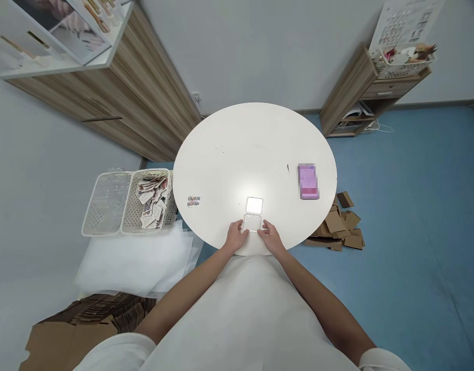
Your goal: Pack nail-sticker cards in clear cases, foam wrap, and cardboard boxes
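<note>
A small clear plastic case (252, 222) lies unfolded near the front edge of the white round table (256, 134). Its raised lid (254, 205) points away from me and shines brightly. My left hand (235, 237) grips the case's left side, thumb at the near corner and fingers along the edge. On the opposite side, my right hand (271, 237) holds it the same way. Nothing can be made out inside the case. To the left lies a small sheet of colourful nail-like pieces (194, 201). A purple box (308, 181), partly pixelated, rests toward the right.
A tiny dark item (288, 168) sits left of the purple box. Beside the table at left stands a white basket (133, 216) of printed cards, above white sheets (136, 263). Cardboard pieces (337, 226) lie on the floor at right. Wooden cabinets (144, 77) stand behind.
</note>
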A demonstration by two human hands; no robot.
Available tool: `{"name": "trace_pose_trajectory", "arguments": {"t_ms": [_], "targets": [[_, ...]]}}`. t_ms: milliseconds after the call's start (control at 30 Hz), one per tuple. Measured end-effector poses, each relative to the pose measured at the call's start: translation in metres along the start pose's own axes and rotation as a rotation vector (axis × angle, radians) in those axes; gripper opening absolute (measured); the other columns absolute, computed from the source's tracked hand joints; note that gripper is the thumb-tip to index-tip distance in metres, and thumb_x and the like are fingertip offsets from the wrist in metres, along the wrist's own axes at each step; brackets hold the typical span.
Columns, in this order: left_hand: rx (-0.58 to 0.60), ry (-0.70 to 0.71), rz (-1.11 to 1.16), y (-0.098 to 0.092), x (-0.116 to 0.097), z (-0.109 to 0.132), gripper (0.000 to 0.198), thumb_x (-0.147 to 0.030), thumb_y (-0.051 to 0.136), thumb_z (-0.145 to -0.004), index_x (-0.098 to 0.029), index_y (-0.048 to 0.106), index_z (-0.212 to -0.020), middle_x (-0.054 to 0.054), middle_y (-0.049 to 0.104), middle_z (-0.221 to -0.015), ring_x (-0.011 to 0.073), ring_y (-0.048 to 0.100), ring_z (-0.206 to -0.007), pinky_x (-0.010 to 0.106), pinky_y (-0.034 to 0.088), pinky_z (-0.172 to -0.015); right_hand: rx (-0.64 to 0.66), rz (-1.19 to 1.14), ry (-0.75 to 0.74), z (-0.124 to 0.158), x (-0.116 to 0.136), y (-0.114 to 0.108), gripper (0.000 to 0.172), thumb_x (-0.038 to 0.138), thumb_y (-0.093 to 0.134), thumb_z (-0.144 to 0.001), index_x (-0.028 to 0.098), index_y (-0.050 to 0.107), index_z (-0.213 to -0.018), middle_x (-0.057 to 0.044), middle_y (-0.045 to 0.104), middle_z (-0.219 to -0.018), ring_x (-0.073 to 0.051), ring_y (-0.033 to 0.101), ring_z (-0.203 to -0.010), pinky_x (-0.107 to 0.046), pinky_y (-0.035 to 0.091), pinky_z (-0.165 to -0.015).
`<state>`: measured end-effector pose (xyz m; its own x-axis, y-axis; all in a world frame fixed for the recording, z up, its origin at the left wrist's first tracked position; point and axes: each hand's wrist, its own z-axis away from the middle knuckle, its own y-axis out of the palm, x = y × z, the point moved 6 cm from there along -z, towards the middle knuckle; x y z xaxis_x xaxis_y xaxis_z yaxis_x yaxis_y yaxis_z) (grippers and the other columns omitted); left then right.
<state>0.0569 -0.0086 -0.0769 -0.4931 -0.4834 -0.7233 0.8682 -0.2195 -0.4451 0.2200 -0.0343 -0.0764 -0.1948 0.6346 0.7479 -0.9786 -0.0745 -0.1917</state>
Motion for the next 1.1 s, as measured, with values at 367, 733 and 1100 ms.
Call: {"name": "trace_pose_trajectory", "arguments": {"t_ms": [367,733,1100], "targets": [[-0.036,0.031,0.133,0.011,-0.024,-0.012,0.044,-0.018,0.055,-0.067,-0.019,0.052,-0.111,0.008,0.051,-0.11,0.0185,0.049,-0.097,0.029,0.041,-0.081,-0.008,0.061,-0.113,-0.033,0.024,-0.014,0.051,0.035,0.051,-0.068,0.019,0.048,-0.116,-0.008,0.048,-0.113,-0.017,0.056,-0.083,-0.031,0.045,-0.074],[-0.005,0.033,0.126,0.014,-0.021,-0.013,0.048,-0.021,0.055,-0.071,-0.021,0.046,-0.118,0.008,0.046,-0.115,0.0191,0.047,-0.102,0.03,0.041,-0.081,0.009,0.068,-0.112,-0.035,0.023,-0.016,0.054,0.034,0.049,-0.07,0.021,0.041,-0.122,-0.007,0.045,-0.113,-0.016,0.053,-0.086,-0.031,0.046,-0.076],[-0.021,0.356,-0.262,-0.077,0.015,0.021,0.038,-0.024,0.048,-0.078,-0.022,0.047,-0.115,0.009,0.045,-0.116,0.0225,0.039,-0.112,0.039,0.033,-0.095,-0.215,0.227,-0.284,0.003,0.047,-0.017,0.047,0.034,0.047,-0.076,0.023,0.039,-0.121,-0.007,0.049,-0.107,-0.013,0.048,-0.07,-0.033,0.046,-0.069]]}}
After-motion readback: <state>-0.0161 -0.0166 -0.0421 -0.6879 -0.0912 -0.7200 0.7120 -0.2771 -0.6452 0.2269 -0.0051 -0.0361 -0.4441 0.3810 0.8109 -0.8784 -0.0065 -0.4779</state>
